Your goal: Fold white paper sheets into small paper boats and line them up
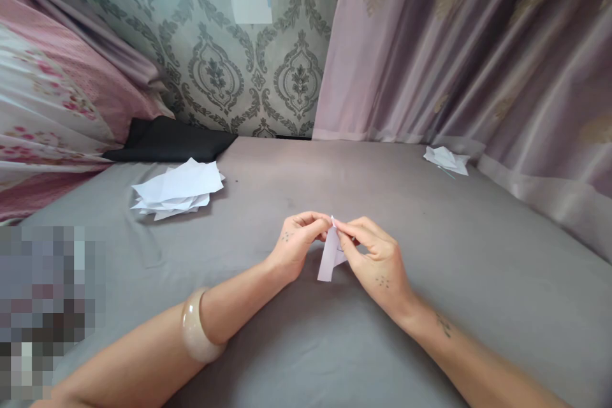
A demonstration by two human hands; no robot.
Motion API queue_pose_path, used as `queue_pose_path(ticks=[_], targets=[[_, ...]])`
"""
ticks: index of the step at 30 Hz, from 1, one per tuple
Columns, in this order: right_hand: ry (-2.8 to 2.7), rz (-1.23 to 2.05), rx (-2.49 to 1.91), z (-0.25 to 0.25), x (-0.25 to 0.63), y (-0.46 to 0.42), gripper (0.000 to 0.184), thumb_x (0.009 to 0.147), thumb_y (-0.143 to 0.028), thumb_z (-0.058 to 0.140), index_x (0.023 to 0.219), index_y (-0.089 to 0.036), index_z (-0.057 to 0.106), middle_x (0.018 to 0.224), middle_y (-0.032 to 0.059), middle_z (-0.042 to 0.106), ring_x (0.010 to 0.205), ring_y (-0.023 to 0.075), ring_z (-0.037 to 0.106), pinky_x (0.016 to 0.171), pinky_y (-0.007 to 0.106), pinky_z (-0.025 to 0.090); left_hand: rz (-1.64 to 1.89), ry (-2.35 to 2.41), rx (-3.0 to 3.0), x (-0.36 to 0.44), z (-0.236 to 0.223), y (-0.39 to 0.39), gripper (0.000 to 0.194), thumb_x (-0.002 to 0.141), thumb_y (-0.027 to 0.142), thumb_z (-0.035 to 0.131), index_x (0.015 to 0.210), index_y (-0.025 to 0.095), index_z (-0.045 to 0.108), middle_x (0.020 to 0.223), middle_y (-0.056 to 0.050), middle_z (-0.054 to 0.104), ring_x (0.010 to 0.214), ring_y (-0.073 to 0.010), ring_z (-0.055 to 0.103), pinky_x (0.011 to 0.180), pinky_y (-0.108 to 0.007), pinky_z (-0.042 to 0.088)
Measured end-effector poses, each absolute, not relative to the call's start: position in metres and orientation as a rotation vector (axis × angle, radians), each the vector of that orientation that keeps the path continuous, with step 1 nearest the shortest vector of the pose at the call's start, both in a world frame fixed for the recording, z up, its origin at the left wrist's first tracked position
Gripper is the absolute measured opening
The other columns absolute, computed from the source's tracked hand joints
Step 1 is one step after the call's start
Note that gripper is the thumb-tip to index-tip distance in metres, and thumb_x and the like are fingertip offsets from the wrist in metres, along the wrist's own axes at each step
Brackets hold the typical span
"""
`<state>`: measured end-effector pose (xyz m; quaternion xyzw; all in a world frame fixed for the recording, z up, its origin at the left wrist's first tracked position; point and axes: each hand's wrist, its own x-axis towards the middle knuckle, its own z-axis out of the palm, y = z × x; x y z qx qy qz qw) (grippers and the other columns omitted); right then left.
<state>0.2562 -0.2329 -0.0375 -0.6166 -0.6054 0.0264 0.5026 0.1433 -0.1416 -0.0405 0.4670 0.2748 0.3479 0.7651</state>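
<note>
Both hands meet in the middle of the head view over a small piece of folded white paper (pixel 327 259). My left hand (pixel 301 239) pinches its upper end between thumb and fingertips. From the other side, my right hand (pixel 375 252) grips the same end, with its thumb and forefinger pressed together. A narrow strip of the paper hangs down below the fingers, and another folded part sticks out to the right, partly behind my right thumb. The exact folds at the fingertips are too small to make out.
A loose stack of white paper sheets (pixel 176 185) lies to the left, by a black cloth (pixel 176 139). A smaller pile of white paper pieces (pixel 447 158) is at the far right. Grey fabric (pixel 287 172) covers the surface. Curtains (pixel 406 44) hang along the right.
</note>
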Motion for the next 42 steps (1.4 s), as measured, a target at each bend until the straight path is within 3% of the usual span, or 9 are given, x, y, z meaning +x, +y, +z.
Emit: queue_pose_path(ticks=[8,14,17,20,22,25,33,42], targets=[[-1.894,-0.460,-1.705,-0.038,0.257,-0.241,0.037,0.090,-0.005,0.040,0.122,-0.008,0.058,0.090,0.0111,0.063,0.083,0.0210,0.058,0.071,0.034,0.052,0.655,0.579,0.975,0.143,-0.043,-0.139,0.012,0.068,0.022,0.070,0.070,0.011,0.068,0.066,-0.002,0.059,0.063,-0.0105,0.053,0.066,-0.025,0.042],[-2.060,-0.703,-1.852,-0.038,0.244,-0.242,0.032,0.088,-0.002,0.038,0.103,-0.005,0.066,0.083,0.0142,0.065,0.076,0.0237,0.059,0.063,0.037,0.054,0.619,0.626,0.937,0.144,-0.047,-0.138,0.025,0.066,0.032,0.075,0.061,0.013,0.059,0.058,0.001,0.054,0.055,-0.0086,0.049,0.058,-0.023,0.038],[-2.013,-0.487,-1.809,-0.039,0.243,-0.239,0.034,0.088,-0.004,0.037,0.109,-0.007,0.065,0.088,0.0149,0.066,0.080,0.0246,0.061,0.067,0.039,0.054,0.615,0.665,0.905,0.144,-0.049,-0.136,0.025,0.065,0.030,0.076,0.061,0.015,0.057,0.055,0.002,0.053,0.051,-0.0089,0.047,0.054,-0.024,0.036],[-1.674,0.035,-1.658,-0.034,0.253,-0.235,0.031,0.088,-0.011,0.042,0.104,-0.014,0.067,0.092,0.0111,0.068,0.086,0.0221,0.063,0.077,0.038,0.054,0.592,0.648,0.926,0.143,-0.047,-0.135,0.022,0.065,0.030,0.075,0.064,0.015,0.059,0.060,0.000,0.058,0.056,-0.0111,0.052,0.056,-0.024,0.039],[-1.266,0.485,-1.595,-0.028,0.261,-0.232,0.024,0.088,-0.022,0.047,0.093,-0.015,0.069,0.085,0.0085,0.070,0.078,0.0192,0.066,0.073,0.035,0.055,0.611,0.619,0.993,0.142,-0.044,-0.135,0.022,0.067,0.032,0.075,0.067,0.014,0.061,0.064,-0.002,0.061,0.061,-0.0119,0.055,0.060,-0.025,0.041],[-0.925,0.947,-1.500,-0.021,0.267,-0.229,0.033,0.084,-0.043,0.056,0.085,-0.013,0.070,0.075,0.0078,0.070,0.068,0.0187,0.066,0.067,0.034,0.054,0.660,0.572,1.072,0.142,-0.042,-0.137,0.024,0.069,0.036,0.074,0.071,0.014,0.064,0.068,-0.003,0.063,0.063,-0.0117,0.056,0.064,-0.025,0.043],[-0.889,0.972,-1.491,-0.025,0.260,-0.227,0.027,0.072,-0.044,0.070,0.074,-0.016,0.071,0.063,-0.0007,0.065,0.060,0.0120,0.057,0.062,0.027,0.046,0.642,0.569,1.063,0.145,-0.048,-0.142,0.030,0.070,0.043,0.072,0.074,0.016,0.059,0.062,0.000,0.061,0.053,-0.0124,0.057,0.053,-0.025,0.043],[-0.708,1.351,-1.329,-0.027,0.277,-0.225,0.023,0.066,-0.035,0.076,0.075,-0.016,0.070,0.072,0.0028,0.069,0.066,0.0136,0.062,0.070,0.029,0.049,0.631,0.566,1.434,0.141,-0.046,-0.131,0.025,0.081,0.040,0.061,0.076,0.015,0.062,0.065,-0.001,0.059,0.058,-0.0106,0.053,0.056,-0.022,0.042]])
